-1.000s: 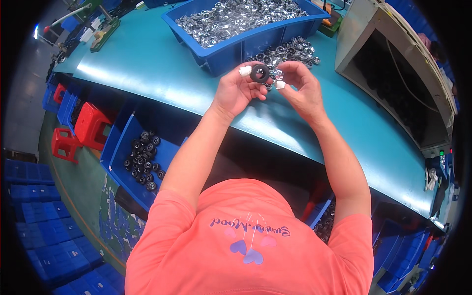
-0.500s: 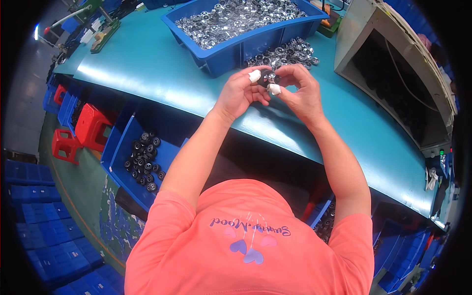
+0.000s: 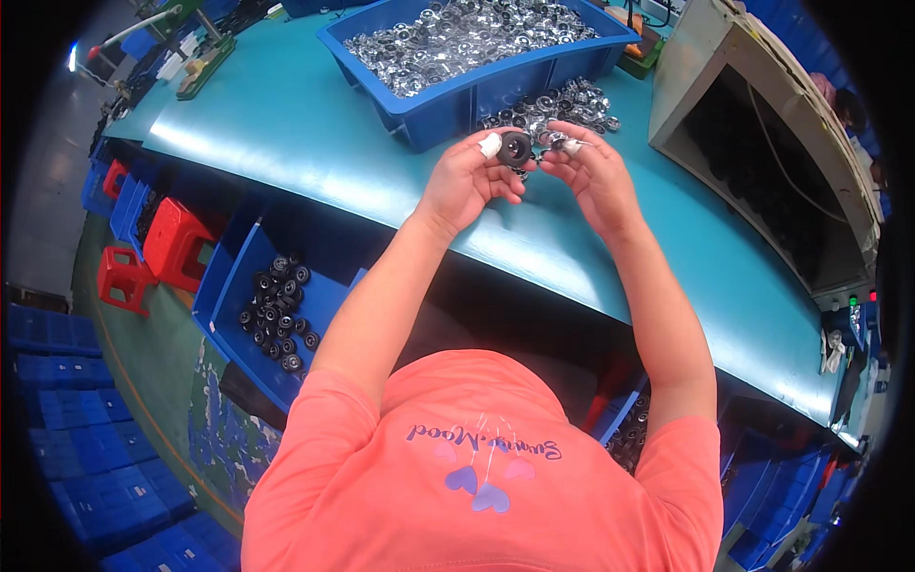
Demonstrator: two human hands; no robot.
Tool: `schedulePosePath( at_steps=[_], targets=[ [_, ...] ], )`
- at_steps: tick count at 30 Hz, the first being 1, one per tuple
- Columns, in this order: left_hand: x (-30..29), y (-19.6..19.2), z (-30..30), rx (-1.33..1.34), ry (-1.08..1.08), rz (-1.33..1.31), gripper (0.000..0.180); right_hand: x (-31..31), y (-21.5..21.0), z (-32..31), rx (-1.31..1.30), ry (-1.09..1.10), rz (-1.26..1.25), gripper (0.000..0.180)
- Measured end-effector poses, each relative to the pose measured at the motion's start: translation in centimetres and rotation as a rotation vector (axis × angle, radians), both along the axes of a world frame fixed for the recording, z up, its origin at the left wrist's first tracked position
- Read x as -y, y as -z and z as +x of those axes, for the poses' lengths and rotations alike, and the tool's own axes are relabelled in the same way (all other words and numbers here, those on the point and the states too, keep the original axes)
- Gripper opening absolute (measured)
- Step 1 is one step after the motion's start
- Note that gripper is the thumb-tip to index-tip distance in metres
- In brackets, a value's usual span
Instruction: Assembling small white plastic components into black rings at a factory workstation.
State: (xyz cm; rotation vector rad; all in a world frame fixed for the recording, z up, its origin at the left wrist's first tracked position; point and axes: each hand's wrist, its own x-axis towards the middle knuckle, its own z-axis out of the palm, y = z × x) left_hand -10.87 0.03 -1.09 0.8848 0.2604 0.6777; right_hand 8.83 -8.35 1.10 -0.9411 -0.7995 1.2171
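A round black wheel (image 3: 516, 149) with a hollow, shiny centre is pinched in my left hand (image 3: 461, 179), between the thumb, which has a white wrap, and the fingers. Just right of it, my right hand (image 3: 600, 183) is closed on a small shiny silver-and-clear hub (image 3: 558, 140); its wrapped thumb presses on the piece. The two parts are apart. Beyond my hands, a loose pile of similar shiny hubs (image 3: 583, 105) lies on the green table, against a blue bin (image 3: 429, 119) heaped with more of them.
At the right stands a pale box-shaped housing (image 3: 667, 114) with a dark opening. Below the table edge on the left, a blue crate (image 3: 229, 303) holds several black wheels (image 3: 283, 310). Red stools (image 3: 174, 243) stand on the floor beside stacked blue crates (image 3: 86, 410).
My right hand has drawn back slightly to the right from the wheel and now has a shiny hub in its fingers. The black wheel in my left hand now shows its hollow face.
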Motion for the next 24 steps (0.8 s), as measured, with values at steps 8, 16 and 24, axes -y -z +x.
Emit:
schedulePosePath(
  at_steps=[8,16,24],
  targets=[
    [0.2,0.3,0.3,-0.046,-0.037,0.038,0.039,0.5,0.5,-1.8,0.355,-0.022,0.154,0.036],
    [0.8,0.4,0.8,-0.124,-0.091,0.147,0.041,0.7,0.2,-2.1,0.53,0.111,0.126,0.02],
    [1.8,-0.2,1.5,-0.263,-0.19,0.392,0.035,0.6,0.3,-1.6,0.333,0.013,0.008,0.025]
  ],
)
